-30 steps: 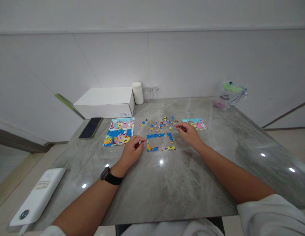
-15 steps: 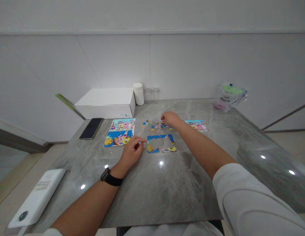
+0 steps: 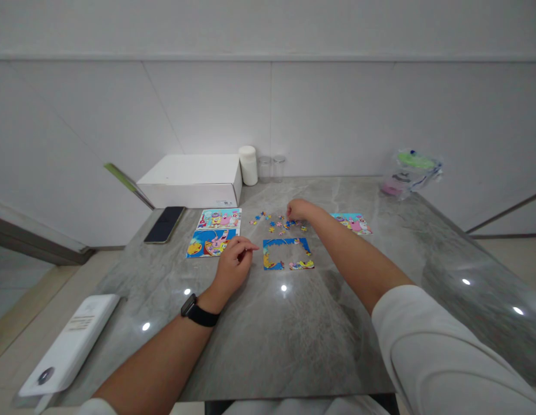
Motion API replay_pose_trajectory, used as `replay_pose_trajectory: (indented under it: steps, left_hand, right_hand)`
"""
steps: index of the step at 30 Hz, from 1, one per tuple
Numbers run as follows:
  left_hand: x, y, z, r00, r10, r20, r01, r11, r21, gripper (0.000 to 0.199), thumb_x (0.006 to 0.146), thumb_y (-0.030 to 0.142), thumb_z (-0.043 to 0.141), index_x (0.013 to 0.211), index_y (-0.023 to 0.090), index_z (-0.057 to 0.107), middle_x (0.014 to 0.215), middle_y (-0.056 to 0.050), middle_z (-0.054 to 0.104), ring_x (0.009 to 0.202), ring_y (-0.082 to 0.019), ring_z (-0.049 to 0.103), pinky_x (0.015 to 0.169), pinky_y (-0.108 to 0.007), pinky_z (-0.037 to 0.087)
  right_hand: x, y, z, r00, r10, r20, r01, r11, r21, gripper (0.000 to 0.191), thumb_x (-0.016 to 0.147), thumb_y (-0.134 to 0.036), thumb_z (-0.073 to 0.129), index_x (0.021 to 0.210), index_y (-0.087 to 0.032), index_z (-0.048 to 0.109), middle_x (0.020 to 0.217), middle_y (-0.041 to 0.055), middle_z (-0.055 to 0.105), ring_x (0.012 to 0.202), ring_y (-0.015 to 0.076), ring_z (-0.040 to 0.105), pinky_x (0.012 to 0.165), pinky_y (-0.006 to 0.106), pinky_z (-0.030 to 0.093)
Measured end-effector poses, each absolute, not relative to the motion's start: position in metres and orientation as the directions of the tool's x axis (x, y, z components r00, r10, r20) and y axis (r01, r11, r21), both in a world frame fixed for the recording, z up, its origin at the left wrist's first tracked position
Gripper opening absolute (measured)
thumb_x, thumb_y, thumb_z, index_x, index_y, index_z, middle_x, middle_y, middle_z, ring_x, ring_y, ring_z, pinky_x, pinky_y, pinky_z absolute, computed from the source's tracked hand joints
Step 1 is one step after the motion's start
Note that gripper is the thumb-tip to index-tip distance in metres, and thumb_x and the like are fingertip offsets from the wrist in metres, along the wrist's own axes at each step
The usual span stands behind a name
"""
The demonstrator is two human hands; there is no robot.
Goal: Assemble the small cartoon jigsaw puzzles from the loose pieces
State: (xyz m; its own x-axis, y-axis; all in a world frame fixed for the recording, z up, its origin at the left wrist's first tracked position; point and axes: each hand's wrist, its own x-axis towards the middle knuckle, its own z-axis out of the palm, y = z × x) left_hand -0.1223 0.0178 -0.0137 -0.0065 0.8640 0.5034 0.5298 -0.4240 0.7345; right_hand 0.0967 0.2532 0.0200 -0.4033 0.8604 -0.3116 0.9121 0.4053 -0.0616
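A puzzle frame of joined border pieces [image 3: 271, 266] lies on the grey table, its middle showing bare tabletop. Just left of it rests my left hand [image 3: 236, 262], fingers loosely apart and holding nothing, over the edge of a reference picture sheet [image 3: 207, 235]. Behind the border, loose puzzle pieces [image 3: 279, 225] are scattered. My right hand [image 3: 299, 210] is at the right side of these pieces, fingers pinched together; what they hold, if anything, is hidden. Partly behind my right forearm lies another colourful picture [image 3: 354, 222].
At the back left stand a white box [image 3: 192, 178], a white bottle [image 3: 248, 166] and two clear glasses [image 3: 278, 169]. A phone [image 3: 165, 225] lies at the left, a white device [image 3: 71, 344] at the near left. A plastic bag [image 3: 408, 174] sits back right.
The view has shifted slightly, moving the table's things a little to the right. My right hand's fingers are drawn in more over the loose pieces. My left hand stays beside the border.
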Motion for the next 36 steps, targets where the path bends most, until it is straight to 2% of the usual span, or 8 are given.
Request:
replay_pose_trajectory:
  steps: [8,14,17,20,25,28,32,36]
  left_hand:
    - [-0.122,0.019,-0.015,-0.003,0.864,0.504,0.522,-0.428,0.738,0.023,0.095,0.012,0.056,0.094,0.022,0.077,0.097,-0.004,0.066,0.087,-0.017,0.064,0.075,-0.03,0.049]
    - [-0.122,0.019,-0.016,0.002,0.862,0.507,0.525,-0.433,0.733,0.023,0.095,0.013,0.055,0.094,0.022,0.076,0.096,-0.004,0.066,0.086,-0.017,0.063,0.073,-0.03,0.048]
    - [-0.121,0.017,-0.016,0.0,0.861,0.509,0.53,-0.432,0.729,0.023,0.094,0.014,0.055,0.094,0.022,0.076,0.096,-0.005,0.066,0.087,-0.017,0.063,0.073,-0.03,0.049]
    - [-0.12,0.016,-0.016,-0.013,0.858,0.513,0.537,-0.426,0.728,0.023,0.095,0.015,0.054,0.095,0.022,0.076,0.097,-0.005,0.066,0.087,-0.018,0.063,0.073,-0.03,0.049]
    - [-0.118,0.016,-0.013,-0.097,0.86,0.501,0.552,-0.373,0.746,0.02,0.094,0.019,0.056,0.096,0.022,0.075,0.097,-0.004,0.066,0.081,-0.016,0.06,0.07,-0.029,0.047]
    - [-0.112,0.019,-0.003,-0.104,0.899,0.425,0.539,-0.308,0.784,0.019,0.092,0.022,0.059,0.102,0.022,0.076,0.1,-0.003,0.068,0.073,-0.014,0.056,0.07,-0.028,0.047]
    - [-0.09,0.024,0.012,-0.046,0.963,0.265,0.416,-0.223,0.882,0.02,0.089,0.027,0.068,0.107,0.021,0.075,0.105,-0.004,0.072,0.071,-0.012,0.054,0.069,-0.027,0.047]
    - [-0.061,0.021,0.01,-0.036,0.99,0.136,0.257,-0.122,0.959,0.032,0.088,0.039,0.074,0.115,0.021,0.075,0.1,-0.002,0.071,0.066,-0.011,0.052,0.062,-0.025,0.043]
  right_hand:
    - [0.099,0.257,0.017,-0.425,0.856,-0.295,0.905,0.408,-0.12,0.014,0.072,-0.017,0.085,0.086,-0.02,0.085,0.092,0.011,0.083,0.089,0.0253,0.076,0.08,0.029,0.054]
    - [0.125,0.248,0.027,-0.437,0.884,-0.168,0.886,0.391,-0.249,0.025,0.081,-0.018,0.079,0.106,-0.021,0.081,0.099,0.0054,0.082,0.086,0.0186,0.073,0.075,0.024,0.049]
    - [0.146,0.229,0.032,-0.453,0.888,-0.074,0.849,0.405,-0.338,0.018,0.09,-0.021,0.071,0.106,-0.021,0.08,0.1,0.0035,0.081,0.088,0.016,0.071,0.074,0.023,0.048]
    - [0.165,0.197,0.034,-0.437,0.896,0.076,0.745,0.408,-0.528,0.012,0.089,-0.022,0.073,0.098,-0.021,0.08,0.09,0.0026,0.078,0.081,0.0159,0.067,0.073,0.025,0.047]
    - [0.181,0.135,0.029,-0.345,0.873,0.344,0.637,0.487,-0.597,0.009,0.086,-0.025,0.074,0.091,-0.023,0.082,0.1,0.0063,0.074,0.087,0.0181,0.064,0.084,0.031,0.049]
    - [0.177,0.108,0.021,-0.306,0.896,0.321,0.512,0.439,-0.738,0.011,0.086,-0.031,0.071,0.089,-0.023,0.079,0.087,0.0031,0.073,0.077,0.0174,0.062,0.077,0.031,0.049]
    - [0.16,0.086,0.006,-0.233,0.941,0.245,0.216,0.296,-0.931,0.026,0.083,-0.047,0.07,0.092,-0.023,0.074,0.086,0.0025,0.073,0.078,0.0184,0.064,0.075,0.031,0.05]
    - [0.147,0.071,-0.004,-0.185,0.975,0.127,0.022,0.133,-0.991,0.037,0.075,-0.056,0.076,0.09,-0.023,0.069,0.086,0.0027,0.073,0.078,0.0185,0.064,0.07,0.03,0.05]
